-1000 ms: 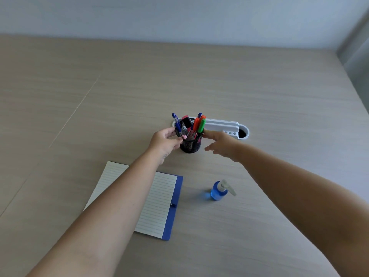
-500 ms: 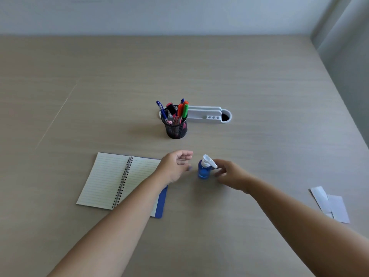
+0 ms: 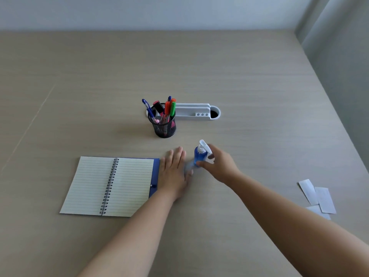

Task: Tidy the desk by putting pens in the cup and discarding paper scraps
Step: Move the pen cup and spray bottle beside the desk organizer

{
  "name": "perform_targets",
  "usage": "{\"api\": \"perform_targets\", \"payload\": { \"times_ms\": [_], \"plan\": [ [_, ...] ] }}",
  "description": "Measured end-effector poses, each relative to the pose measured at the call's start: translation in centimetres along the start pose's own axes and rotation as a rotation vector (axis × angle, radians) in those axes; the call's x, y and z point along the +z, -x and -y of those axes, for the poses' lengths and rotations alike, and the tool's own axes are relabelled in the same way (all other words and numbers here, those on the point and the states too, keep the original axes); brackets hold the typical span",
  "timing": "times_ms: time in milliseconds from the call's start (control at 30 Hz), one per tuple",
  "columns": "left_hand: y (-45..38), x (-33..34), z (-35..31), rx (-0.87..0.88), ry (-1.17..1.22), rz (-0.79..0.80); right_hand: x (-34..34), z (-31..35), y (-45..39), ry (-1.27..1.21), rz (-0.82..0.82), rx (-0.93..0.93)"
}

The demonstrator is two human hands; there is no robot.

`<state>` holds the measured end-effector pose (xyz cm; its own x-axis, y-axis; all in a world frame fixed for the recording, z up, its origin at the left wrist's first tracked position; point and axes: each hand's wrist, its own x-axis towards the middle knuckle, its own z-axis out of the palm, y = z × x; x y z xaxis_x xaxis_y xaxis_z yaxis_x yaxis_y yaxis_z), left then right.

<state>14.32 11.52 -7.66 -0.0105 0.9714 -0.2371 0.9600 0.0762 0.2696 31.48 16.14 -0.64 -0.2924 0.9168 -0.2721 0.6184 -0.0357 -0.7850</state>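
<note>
A black mesh cup point(image 3: 165, 126) stands upright mid-desk and holds several pens point(image 3: 167, 110) in blue, red, orange and green. A few white paper scraps point(image 3: 319, 195) lie flat near the desk's right edge, far from both hands. My left hand point(image 3: 175, 172) rests palm down on the desk with its fingers spread, between the notebook and the bottle. My right hand point(image 3: 219, 164) has its thumb and fingers around a small blue spray bottle point(image 3: 200, 154) with a white nozzle, which stands on the desk in front of the cup.
An open spiral notebook point(image 3: 111, 184) with a blue cover lies left of my left hand. A white desk organiser point(image 3: 196, 112) sits just behind the cup. The desk's right edge meets a grey wall point(image 3: 343, 56).
Both hands came back from the cup to the near desk. The left hand has flattened onto the surface and the right has closed around the spray bottle. The view shifted right, showing the scraps.
</note>
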Motion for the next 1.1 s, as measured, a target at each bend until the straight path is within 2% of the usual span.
{"api": "perform_targets", "payload": {
  "times_ms": [300,600,1100],
  "plan": [
    [-1.0,0.1,0.2,-0.016,-0.027,-0.024,-1.7,1.2,-6.8,-0.042,-0.195,0.105],
    [-0.9,0.3,0.2,0.001,0.009,-0.059,-1.4,3.1,-11.9,-0.068,-0.230,0.082],
    [-0.8,0.1,0.0,0.001,-0.014,-0.058,-1.2,3.2,-13.0,-0.085,-0.247,0.078]
  ]
}}
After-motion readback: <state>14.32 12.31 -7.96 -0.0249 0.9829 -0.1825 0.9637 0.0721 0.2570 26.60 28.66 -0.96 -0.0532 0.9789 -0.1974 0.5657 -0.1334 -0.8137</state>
